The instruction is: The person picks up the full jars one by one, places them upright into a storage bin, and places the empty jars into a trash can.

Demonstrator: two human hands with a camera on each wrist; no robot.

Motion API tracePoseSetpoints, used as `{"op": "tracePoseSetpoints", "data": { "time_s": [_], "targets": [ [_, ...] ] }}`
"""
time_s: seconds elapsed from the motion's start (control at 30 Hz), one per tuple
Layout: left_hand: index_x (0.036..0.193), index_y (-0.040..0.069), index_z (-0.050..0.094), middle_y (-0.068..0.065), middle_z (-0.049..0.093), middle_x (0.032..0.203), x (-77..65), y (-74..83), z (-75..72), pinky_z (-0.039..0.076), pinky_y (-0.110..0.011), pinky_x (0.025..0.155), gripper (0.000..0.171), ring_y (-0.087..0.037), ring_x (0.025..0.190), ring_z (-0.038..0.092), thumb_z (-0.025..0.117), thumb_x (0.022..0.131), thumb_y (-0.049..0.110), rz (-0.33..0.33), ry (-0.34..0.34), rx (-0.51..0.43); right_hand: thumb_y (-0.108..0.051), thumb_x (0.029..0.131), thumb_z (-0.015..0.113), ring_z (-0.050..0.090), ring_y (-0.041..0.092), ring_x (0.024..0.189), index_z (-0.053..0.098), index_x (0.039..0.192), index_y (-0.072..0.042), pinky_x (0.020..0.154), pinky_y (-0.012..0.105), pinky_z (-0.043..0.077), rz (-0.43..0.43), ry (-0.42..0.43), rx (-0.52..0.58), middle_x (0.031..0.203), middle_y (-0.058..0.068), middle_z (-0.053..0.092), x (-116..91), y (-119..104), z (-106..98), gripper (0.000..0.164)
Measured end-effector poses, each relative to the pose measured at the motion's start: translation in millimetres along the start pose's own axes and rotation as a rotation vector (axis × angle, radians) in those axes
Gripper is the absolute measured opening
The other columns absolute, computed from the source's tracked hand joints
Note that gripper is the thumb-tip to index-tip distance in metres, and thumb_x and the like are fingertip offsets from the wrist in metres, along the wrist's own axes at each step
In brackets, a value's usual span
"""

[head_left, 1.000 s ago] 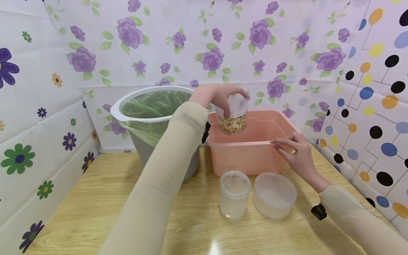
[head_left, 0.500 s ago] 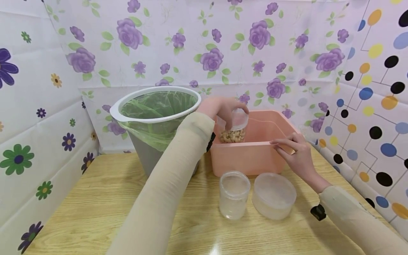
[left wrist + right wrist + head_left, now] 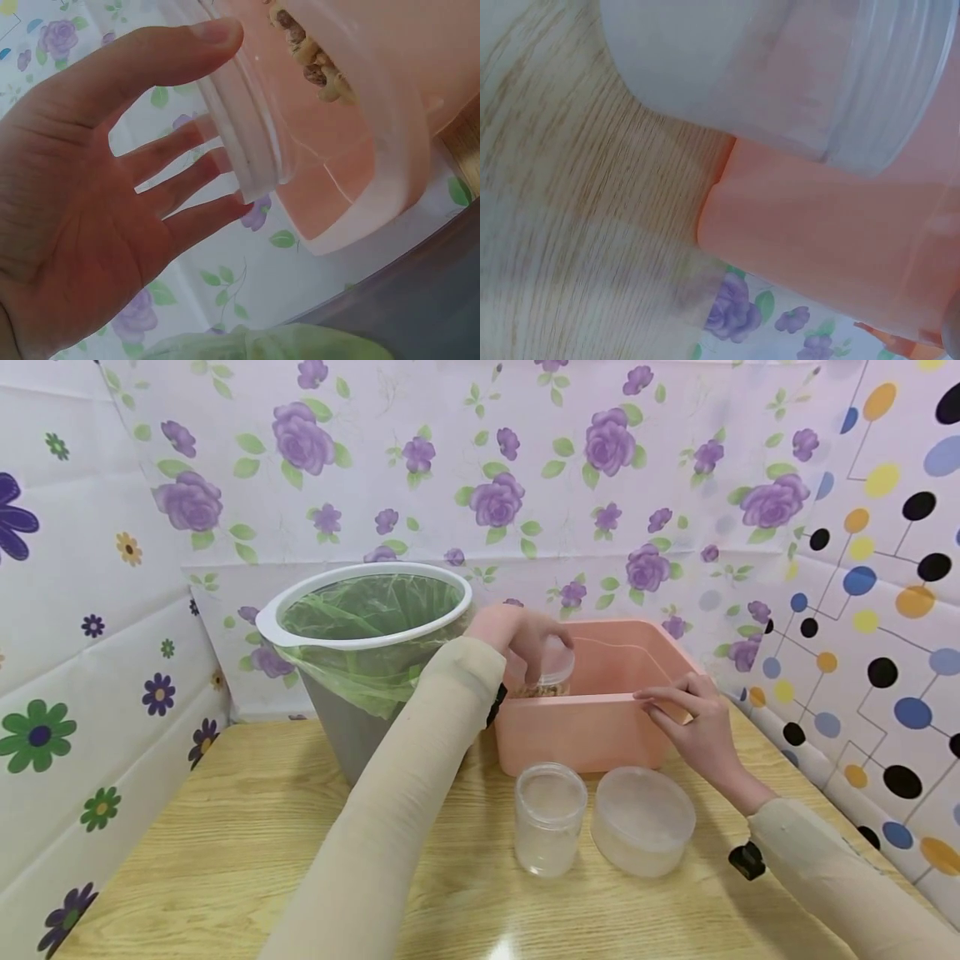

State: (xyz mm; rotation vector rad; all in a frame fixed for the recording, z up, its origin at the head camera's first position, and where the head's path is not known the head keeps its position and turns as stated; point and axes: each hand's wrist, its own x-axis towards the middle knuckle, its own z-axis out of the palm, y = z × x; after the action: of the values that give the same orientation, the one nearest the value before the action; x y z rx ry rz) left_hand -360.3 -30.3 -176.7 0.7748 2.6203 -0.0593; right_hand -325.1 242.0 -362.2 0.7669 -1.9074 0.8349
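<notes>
Nut jar [image 3: 556, 667]: one, down inside the pink tub [image 3: 577, 735]; we cannot see if it touches the bottom, and we cannot count the nuts.
Feel: we guess it is light, stiff and a bit slippery, and might crack if dropped.
Good hold: we think round the lid [image 3: 241, 142] or just under it.
Left hand [image 3: 521, 639]: thumb and fingers spread wide round the lid, holding the jar.
Right hand [image 3: 701, 718]: thumb and pointing finger pinch the tub's front rim.
Pots: we count one clear jar [image 3: 550, 822] and one low round pot [image 3: 643, 822], in front of the one tub.
Bin [image 3: 330, 714]: one, grey, with one green bag [image 3: 375, 602].
</notes>
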Motion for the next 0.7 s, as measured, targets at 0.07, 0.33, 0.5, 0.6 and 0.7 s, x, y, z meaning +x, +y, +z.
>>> {"op": "tracePoseSetpoints", "data": {
  "time_s": [0.07, 0.33, 0.5, 0.6, 0.7],
  "targets": [
    [0.149, 0.040, 0.035, -0.002, 0.025, 0.161, 0.0, 0.9, 0.8, 0.045, -0.031, 0.094, 0.085, -0.020, 0.132, 0.032, 0.079, 0.080, 0.016, -0.022, -0.006, 0.013, 0.007, 0.071, 0.082, 0.033, 0.009, 0.074, 0.081, 0.097, -0.017, 0.069, 0.023, 0.021, -0.001, -0.002, -0.003, 0.074, 0.003, 0.050, 0.0, -0.1, 0.1, 0.035],
    [0.149, 0.043, 0.034, -0.002, 0.023, 0.161, 2.9, 0.7, 2.5, 0.047, -0.030, 0.090, 0.086, -0.021, 0.133, 0.031, 0.079, 0.080, 0.017, -0.036, -0.015, 0.010, 0.007, 0.071, 0.082, 0.034, 0.007, 0.076, 0.081, 0.097, -0.016, 0.070, 0.024, 0.021, 0.002, -0.008, -0.001, 0.075, 0.006, 0.052, 0.0, 0.3, 0.3, 0.034],
    [0.147, 0.044, 0.036, -0.004, 0.026, 0.159, 5.5, -2.0, 4.1, 0.048, -0.030, 0.084, 0.087, -0.022, 0.129, 0.034, 0.079, 0.079, 0.013, -0.019, -0.010, -0.011, 0.007, 0.072, 0.082, 0.032, 0.005, 0.076, 0.081, 0.097, -0.016, 0.070, 0.024, 0.021, 0.002, -0.007, -0.002, 0.074, 0.008, 0.050, 0.1, 0.5, 0.7, 0.033],
    [0.148, 0.043, 0.035, -0.005, 0.026, 0.159, 6.8, -2.9, 4.9, 0.049, -0.032, 0.089, 0.087, -0.022, 0.128, 0.034, 0.079, 0.079, 0.013, -0.015, -0.011, -0.020, 0.007, 0.072, 0.082, 0.031, 0.005, 0.076, 0.081, 0.096, -0.016, 0.070, 0.024, 0.021, 0.001, -0.006, -0.006, 0.073, 0.008, 0.049, 0.0, 0.4, 0.6, 0.033],
    [0.150, 0.042, 0.033, -0.005, 0.023, 0.161, 6.9, -2.5, 4.4, 0.048, -0.036, 0.099, 0.088, -0.023, 0.133, 0.032, 0.079, 0.080, 0.014, -0.018, -0.021, -0.031, 0.007, 0.072, 0.082, 0.031, 0.005, 0.076, 0.080, 0.096, -0.016, 0.070, 0.024, 0.021, 0.002, -0.006, -0.010, 0.073, 0.007, 0.049, -0.1, 0.2, 0.3, 0.033]
  ]
}}
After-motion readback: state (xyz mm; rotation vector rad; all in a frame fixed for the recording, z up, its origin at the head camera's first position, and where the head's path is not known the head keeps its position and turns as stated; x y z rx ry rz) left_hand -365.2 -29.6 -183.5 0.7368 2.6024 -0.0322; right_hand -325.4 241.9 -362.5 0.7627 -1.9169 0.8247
